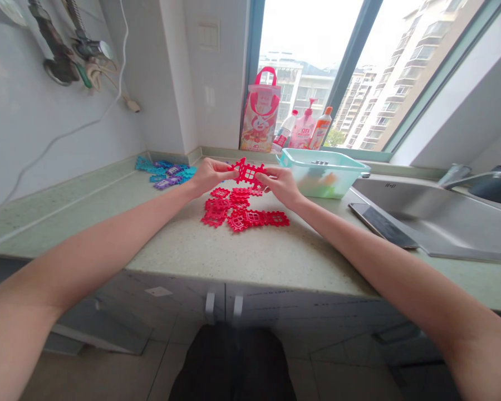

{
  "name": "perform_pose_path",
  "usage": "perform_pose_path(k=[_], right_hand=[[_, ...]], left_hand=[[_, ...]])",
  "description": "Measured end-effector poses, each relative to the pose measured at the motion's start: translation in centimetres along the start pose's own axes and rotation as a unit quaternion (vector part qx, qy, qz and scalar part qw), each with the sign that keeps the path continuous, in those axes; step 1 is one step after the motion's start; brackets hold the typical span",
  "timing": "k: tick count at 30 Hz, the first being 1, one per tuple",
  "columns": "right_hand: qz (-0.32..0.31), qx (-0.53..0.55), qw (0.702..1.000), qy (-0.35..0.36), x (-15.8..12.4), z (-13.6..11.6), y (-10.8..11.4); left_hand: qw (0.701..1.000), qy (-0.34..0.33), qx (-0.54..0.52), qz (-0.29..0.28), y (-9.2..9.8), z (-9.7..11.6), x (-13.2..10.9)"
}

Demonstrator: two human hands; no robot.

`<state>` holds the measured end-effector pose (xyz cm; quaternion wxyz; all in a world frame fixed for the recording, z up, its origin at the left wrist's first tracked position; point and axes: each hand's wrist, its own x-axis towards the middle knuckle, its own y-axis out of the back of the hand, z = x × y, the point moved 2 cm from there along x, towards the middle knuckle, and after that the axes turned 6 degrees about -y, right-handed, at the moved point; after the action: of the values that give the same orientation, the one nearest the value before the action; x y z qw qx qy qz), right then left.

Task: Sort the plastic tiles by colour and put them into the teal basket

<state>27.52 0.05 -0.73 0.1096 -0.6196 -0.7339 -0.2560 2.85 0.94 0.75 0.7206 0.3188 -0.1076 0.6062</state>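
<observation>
Both of my hands are raised a little over the counter, pinching red plastic puzzle tiles with notched edges and a window-like cutout. My left hand grips a red tile at its left side, turned at an angle. My right hand grips the right side of the one with the window cutout. The two pieces meet or overlap between my fingers; whether they are joined I cannot tell. Below my hands lies a loose pile of red puzzle tiles on the counter.
Blue and purple tiles lie at the back left of the counter. A teal plastic bin stands behind my right hand. A phone rests by the steel sink. Several bottles and a pink bag line the windowsill.
</observation>
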Motion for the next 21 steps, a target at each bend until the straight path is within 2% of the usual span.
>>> perform_pose_path(k=[5, 13, 16, 18, 21], right_hand=[[-0.009, 0.003, 1.000, -0.006, 0.0, 0.3, 0.0], [-0.011, -0.010, 1.000, -0.005, -0.1, 0.8, 0.0], [-0.014, -0.015, 1.000, 0.005, 0.1, 0.0, -0.1], [0.014, -0.027, 0.999, 0.029, 0.5, -1.3, 0.2], [0.127, -0.069, 0.985, 0.089, 1.0, -4.1, 2.3]], left_hand=[[1.000, 0.008, 0.000, -0.030, -0.3, 0.5, -0.2], [0.999, 0.017, 0.003, -0.038, -0.3, -0.8, 0.0], [0.999, -0.002, -0.025, -0.042, 0.0, -1.0, 0.3], [0.999, -0.014, -0.030, -0.035, 0.8, -1.1, 0.3], [0.998, -0.018, 0.063, -0.024, 2.5, -1.6, 0.3]])
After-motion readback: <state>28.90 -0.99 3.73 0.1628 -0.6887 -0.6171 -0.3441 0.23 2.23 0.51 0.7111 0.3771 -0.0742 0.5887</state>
